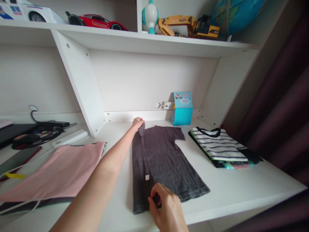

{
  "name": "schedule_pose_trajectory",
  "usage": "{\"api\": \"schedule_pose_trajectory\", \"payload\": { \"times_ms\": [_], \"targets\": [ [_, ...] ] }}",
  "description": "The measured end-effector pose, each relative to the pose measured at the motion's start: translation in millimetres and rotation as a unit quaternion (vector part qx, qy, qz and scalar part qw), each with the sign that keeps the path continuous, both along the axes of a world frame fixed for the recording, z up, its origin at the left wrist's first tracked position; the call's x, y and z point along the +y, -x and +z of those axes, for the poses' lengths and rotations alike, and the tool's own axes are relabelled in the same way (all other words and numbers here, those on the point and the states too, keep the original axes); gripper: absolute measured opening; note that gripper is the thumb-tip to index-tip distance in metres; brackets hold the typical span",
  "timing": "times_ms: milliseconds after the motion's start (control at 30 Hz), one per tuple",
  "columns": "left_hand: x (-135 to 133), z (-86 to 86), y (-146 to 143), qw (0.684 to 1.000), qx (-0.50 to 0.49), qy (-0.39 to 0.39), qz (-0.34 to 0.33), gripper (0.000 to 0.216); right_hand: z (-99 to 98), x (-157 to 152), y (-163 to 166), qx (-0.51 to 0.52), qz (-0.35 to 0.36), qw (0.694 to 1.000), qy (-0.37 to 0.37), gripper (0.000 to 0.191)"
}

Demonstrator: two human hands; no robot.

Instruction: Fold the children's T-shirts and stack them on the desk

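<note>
A dark grey T-shirt (166, 161) lies flat on the white desk (241, 190), its left side folded over towards the middle. My left hand (137, 122) reaches far forward and pinches the shirt at the top of that folded edge, by the shoulder. My right hand (166, 207) is close to me and grips the bottom hem of the same folded edge. A small white label (147, 177) shows on the fold.
A folded striped shirt (218, 144) tops a small pile at the right. A pink garment (58, 172) lies at the left over cables and a dark device (36, 133). A turquoise box (182, 109) stands at the back wall. Toy vehicles (188, 25) fill the shelf above.
</note>
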State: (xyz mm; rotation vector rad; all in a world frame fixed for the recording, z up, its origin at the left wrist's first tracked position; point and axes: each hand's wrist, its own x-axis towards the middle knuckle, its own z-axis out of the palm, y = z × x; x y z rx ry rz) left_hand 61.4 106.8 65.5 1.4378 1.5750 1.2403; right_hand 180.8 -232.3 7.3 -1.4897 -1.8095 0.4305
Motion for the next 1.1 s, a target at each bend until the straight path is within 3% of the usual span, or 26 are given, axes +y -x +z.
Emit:
{"api": "schedule_pose_trajectory", "payload": {
  "times_ms": [200, 467, 567, 633, 700, 767, 833, 867, 900, 1000, 1100],
  "targets": [
    [-8.8, -31.0, -15.8, 1.000, 0.017, -0.019, -0.005, 0.029, -5.9, 2.6, -8.2, 0.004, 0.000, 0.999, -0.039, 0.014],
    [-45.8, -48.2, 12.6, 0.980, 0.168, -0.057, -0.090, 0.037, 11.2, 7.8, -17.3, -0.081, 0.039, 0.994, -0.069, 0.022],
    [-67.3, -58.3, 24.2, 0.961, 0.237, -0.046, -0.135, 0.045, 6.6, 12.1, -9.9, -0.172, 0.131, 0.974, -0.072, 0.053],
    [-78.7, -65.7, 29.3, 0.935, 0.320, -0.021, -0.154, 0.056, 0.6, 14.9, -7.1, -0.214, 0.216, 0.952, -0.030, 0.071],
    [-86.1, -71.7, 31.9, 0.899, 0.406, -0.008, -0.161, 0.062, 0.8, 21.6, -12.6, -0.224, 0.299, 0.927, 0.019, 0.073],
    [-89.5, -75.1, 32.8, 0.878, 0.452, -0.014, -0.157, 0.062, 11.6, 38.6, -29.0, -0.195, 0.346, 0.917, 0.044, 0.061],
    [-90.3, -76.2, 32.9, 0.874, 0.461, -0.018, -0.154, 0.060, 30.1, 70.4, -54.5, -0.163, 0.299, 0.938, 0.063, 0.047],
    [-90.2, -76.3, 33.0, 0.874, 0.461, -0.019, -0.154, 0.060, 39.7, 91.5, -69.1, -0.165, 0.216, 0.959, 0.081, 0.043],
    [-89.9, -76.4, 33.2, 0.875, 0.459, -0.020, -0.155, 0.059, 48.1, 114.8, -84.0, -0.187, 0.087, 0.972, 0.110, 0.039],
    [-89.3, -76.6, 34.4, 0.877, 0.453, -0.026, -0.158, 0.058, 58.3, 183.2, -125.2, -0.205, -0.117, 0.961, 0.142, 0.036],
    [-89.6, -77.1, 35.5, 0.877, 0.452, -0.030, -0.160, 0.057, 47.2, 226.1, -152.6, -0.205, -0.218, 0.934, 0.193, 0.032]
  ]
}}
